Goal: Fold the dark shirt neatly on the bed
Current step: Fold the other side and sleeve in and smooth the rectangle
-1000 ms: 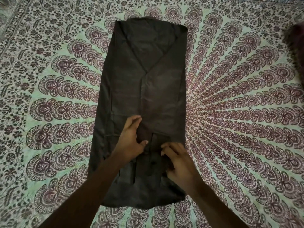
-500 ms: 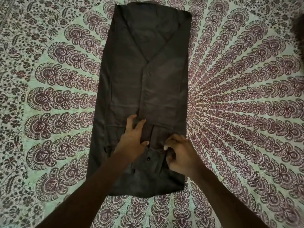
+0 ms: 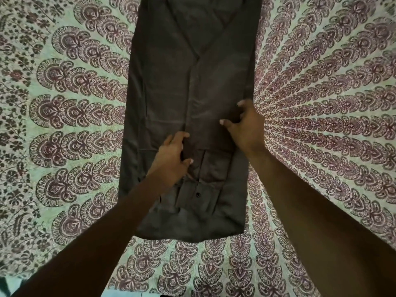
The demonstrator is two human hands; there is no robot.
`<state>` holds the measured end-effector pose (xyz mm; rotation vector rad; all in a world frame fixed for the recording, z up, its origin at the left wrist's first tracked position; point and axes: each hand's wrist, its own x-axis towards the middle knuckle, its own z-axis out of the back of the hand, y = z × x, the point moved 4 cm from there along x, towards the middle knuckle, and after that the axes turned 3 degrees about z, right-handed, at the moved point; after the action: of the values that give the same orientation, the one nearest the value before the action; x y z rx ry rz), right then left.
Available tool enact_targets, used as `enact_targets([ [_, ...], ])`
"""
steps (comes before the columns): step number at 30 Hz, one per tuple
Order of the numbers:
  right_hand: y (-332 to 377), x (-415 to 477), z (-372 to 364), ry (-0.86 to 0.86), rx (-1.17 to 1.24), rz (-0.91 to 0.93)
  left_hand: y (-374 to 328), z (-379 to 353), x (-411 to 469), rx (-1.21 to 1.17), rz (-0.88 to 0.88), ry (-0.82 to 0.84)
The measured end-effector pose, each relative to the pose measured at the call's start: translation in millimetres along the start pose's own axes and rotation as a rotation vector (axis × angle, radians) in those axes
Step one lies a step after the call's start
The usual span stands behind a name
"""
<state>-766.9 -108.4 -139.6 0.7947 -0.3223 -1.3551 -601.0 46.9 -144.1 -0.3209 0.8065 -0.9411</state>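
The dark shirt (image 3: 167, 82) lay on the bed's patterned sheet (image 3: 64, 108), folded into one long narrow strip running from near to far, its far end cut off by the top of the frame. Two flaps met in a V along the middle. At the near end a folded sleeve (image 3: 214, 166) lay across the strip, its cuff showing a small dark button (image 3: 198, 195).

The left hand (image 3: 171, 161) rested on the cloth left of the centre seam, fingers (image 3: 182, 136) loosely extended and thumb apart, nothing pinched that could be made out. The right hand (image 3: 246, 129) sat farther off at the shirt's right edge, fingers spread wide and arched, tips on the fabric. Whether they gripped it could not be told.
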Motion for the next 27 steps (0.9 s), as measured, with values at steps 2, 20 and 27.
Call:
enact_targets([
  [2,4,14,2,-0.036,0.081,-0.025,-1,0,2,0.012,0.015,0.015],
  [20,78,262,4,-0.115,0.362,0.046,-30,32,155,-0.029,-0.254,-0.142],
  [27,81,321,-12,-0.128,0.525,-0.040,-8,8,147,0.029,-0.351,-0.323],
])
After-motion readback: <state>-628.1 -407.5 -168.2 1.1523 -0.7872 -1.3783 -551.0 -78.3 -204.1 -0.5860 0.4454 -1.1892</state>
